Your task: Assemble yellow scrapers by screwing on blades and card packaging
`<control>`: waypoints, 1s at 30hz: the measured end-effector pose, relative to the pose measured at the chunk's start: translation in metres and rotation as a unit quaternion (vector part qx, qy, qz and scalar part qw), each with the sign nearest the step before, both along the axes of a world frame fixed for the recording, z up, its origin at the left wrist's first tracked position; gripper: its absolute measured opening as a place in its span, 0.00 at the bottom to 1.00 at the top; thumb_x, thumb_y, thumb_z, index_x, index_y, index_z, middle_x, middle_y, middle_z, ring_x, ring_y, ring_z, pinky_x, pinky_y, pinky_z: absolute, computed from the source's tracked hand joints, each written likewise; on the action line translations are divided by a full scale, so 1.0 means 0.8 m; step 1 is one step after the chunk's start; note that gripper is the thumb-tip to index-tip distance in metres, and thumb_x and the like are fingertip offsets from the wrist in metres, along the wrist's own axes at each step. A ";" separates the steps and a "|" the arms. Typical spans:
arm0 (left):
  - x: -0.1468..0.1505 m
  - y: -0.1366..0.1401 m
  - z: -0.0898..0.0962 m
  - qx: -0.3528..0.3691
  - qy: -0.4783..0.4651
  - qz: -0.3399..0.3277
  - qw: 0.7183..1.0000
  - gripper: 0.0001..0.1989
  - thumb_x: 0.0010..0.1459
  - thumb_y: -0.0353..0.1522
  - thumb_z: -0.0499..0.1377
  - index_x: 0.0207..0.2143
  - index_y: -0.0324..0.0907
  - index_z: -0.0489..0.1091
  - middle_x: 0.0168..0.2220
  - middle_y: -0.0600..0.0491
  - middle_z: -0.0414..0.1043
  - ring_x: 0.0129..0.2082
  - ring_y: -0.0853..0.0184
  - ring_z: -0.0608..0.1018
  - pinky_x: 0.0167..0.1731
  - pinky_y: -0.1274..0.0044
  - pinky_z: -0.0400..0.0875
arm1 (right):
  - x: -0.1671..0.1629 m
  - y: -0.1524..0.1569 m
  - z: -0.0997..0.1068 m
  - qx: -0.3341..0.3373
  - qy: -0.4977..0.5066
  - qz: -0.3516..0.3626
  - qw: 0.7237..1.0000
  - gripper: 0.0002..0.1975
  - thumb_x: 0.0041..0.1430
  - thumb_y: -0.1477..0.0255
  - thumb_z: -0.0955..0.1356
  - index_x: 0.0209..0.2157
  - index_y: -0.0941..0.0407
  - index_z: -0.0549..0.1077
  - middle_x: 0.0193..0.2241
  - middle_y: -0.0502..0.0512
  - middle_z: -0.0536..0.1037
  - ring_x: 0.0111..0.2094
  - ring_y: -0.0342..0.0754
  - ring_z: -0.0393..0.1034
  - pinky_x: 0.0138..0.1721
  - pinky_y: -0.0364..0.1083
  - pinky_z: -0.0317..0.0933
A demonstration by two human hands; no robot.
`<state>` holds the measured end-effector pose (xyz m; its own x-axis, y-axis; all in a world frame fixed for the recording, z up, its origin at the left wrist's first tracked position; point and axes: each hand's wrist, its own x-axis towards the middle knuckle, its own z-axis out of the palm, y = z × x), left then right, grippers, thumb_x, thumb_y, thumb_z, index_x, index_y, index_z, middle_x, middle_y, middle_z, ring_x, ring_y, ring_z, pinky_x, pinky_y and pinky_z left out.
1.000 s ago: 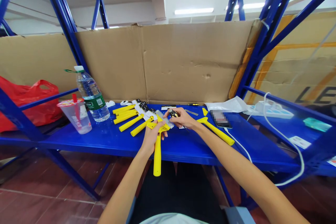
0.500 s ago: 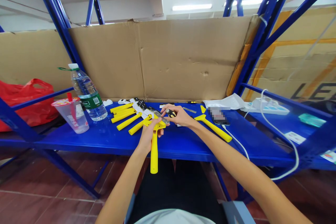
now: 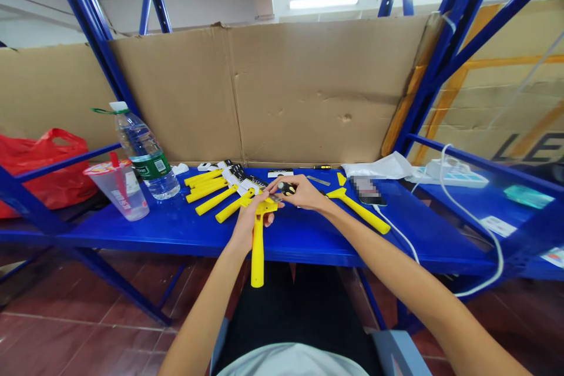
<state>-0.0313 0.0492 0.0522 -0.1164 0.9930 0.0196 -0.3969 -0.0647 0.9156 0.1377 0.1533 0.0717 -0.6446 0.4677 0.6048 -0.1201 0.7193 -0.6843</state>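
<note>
My left hand (image 3: 245, 226) is closed around the head end of a yellow scraper (image 3: 258, 255), whose handle points down toward me past the table edge. A grey metal plate shows at its head, partly covered by my fingers. In my closed right hand (image 3: 306, 192) is a short screwdriver (image 3: 288, 188) with a black and yellow handle; its tip is hidden. My right fingers reach over to the plate beside the left thumb. Several more yellow scrapers (image 3: 217, 204) with black and white labels lie just left. To the right rests another yellow scraper handle (image 3: 363, 214).
A water bottle (image 3: 152, 167) and a plastic cup (image 3: 126, 197) stand at left, near a red bag (image 3: 57, 173). At right lie a phone (image 3: 368, 191) with a white cable, a white plastic bag (image 3: 376, 165) and a power strip (image 3: 460, 176). Cardboard (image 3: 308, 94) walls the back.
The right fingers have shifted slightly left over the metal plate, covering more of it. Both hands keep their hold. The whole view has tilted a little.
</note>
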 end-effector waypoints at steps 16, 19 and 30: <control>-0.001 0.006 -0.005 -0.006 0.003 0.006 1.000 0.28 0.58 0.55 0.70 0.34 0.38 0.75 0.34 0.40 0.86 0.16 0.72 0.74 0.16 0.80 0.64 | -0.005 -0.003 -0.009 0.185 0.022 -0.026 0.982 0.07 0.67 0.72 0.71 0.43 0.53 0.83 0.42 0.58 0.86 0.42 0.53 0.80 0.48 0.51 0.72; -0.002 0.009 -0.010 0.005 0.010 0.002 1.000 0.33 0.57 0.61 0.69 0.32 0.39 0.73 0.33 0.40 0.86 0.15 0.72 0.74 0.16 0.80 0.63 | -0.006 -0.002 -0.011 0.202 0.022 -0.049 0.978 0.06 0.70 0.70 0.71 0.42 0.53 0.81 0.40 0.58 0.85 0.40 0.51 0.79 0.46 0.50 0.71; -0.006 0.016 -0.019 0.042 -0.008 0.000 0.999 0.32 0.56 0.58 0.73 0.41 0.38 0.75 0.40 0.41 0.86 0.12 0.79 0.63 0.14 0.80 0.60 | -0.002 0.009 0.003 0.071 0.065 -0.215 0.972 0.18 0.68 0.54 0.71 0.38 0.55 0.74 0.31 0.50 0.76 0.32 0.46 0.65 0.38 0.46 0.61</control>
<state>-0.0364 0.0622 0.0369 -0.1165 0.9880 0.1011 -0.4124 -0.1408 0.9001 0.1364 0.1606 0.0737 -0.3213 0.5828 0.7464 0.1337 0.8083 -0.5734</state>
